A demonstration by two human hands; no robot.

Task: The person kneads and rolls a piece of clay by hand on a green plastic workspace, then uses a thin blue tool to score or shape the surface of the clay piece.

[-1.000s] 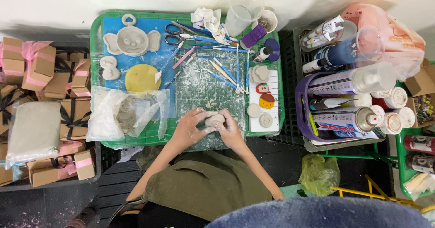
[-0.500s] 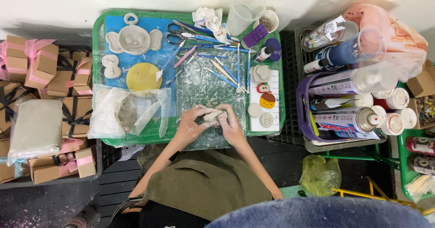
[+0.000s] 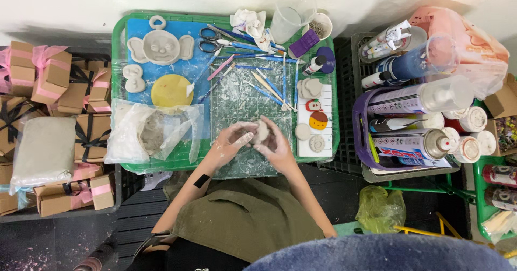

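Both of my hands are closed around one lump of grey clay over the clear cutting mat on the green tray. My left hand cups the lump from the left, its fingers smeared with clay. My right hand presses it from the right. A clear plastic bag with more grey clay lies left of my hands.
Clay face piece, yellow disc, scissors and several modelling tools lie farther back. Small painted pieces sit on a white board at the right. Spray cans fill a purple basket; ribboned boxes stack left.
My hands stay in place over the mat, turning and squeezing the clay lump slightly; the fingers have shifted around it.
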